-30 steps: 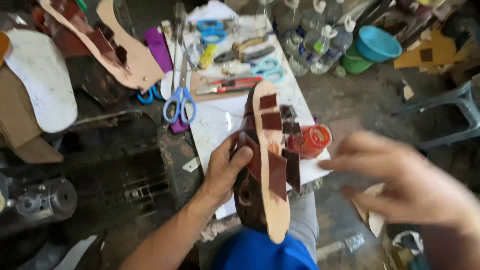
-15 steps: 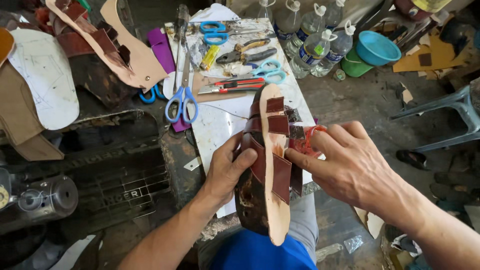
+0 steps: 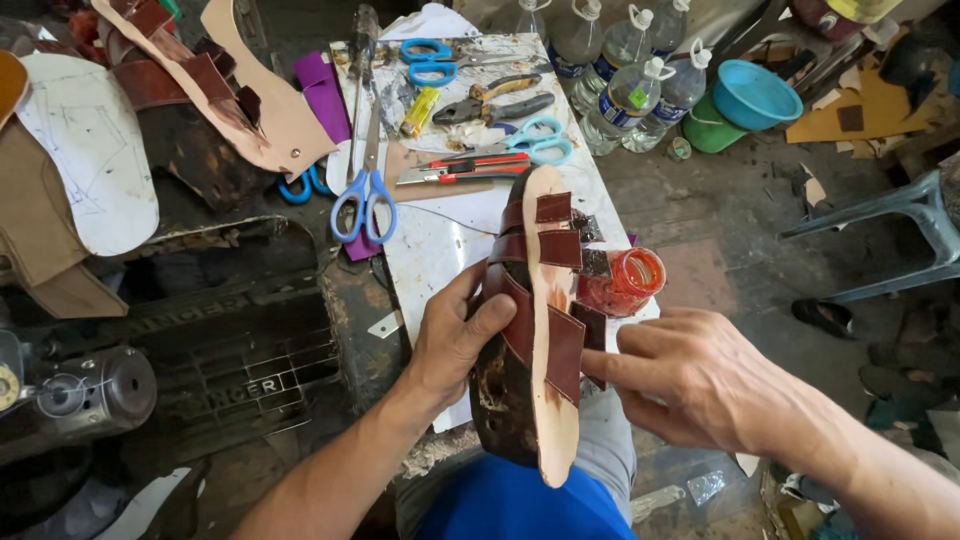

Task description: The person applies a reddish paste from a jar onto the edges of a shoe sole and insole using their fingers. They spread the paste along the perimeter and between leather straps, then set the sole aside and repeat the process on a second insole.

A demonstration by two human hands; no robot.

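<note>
Our left hand clasping a tan sandal sole with brown leather straps, our right hand fingertips pressing its straps, a small red glue jar just beyond

Upturned brown-strapped sandal, held

Only labelled stuff is way up beyond your fingers: clear plastic bottles with white caps and blue-green labels at the desk's far edge, plus a small yellow tube near the pliers.

right hand slid down sandal
</note>
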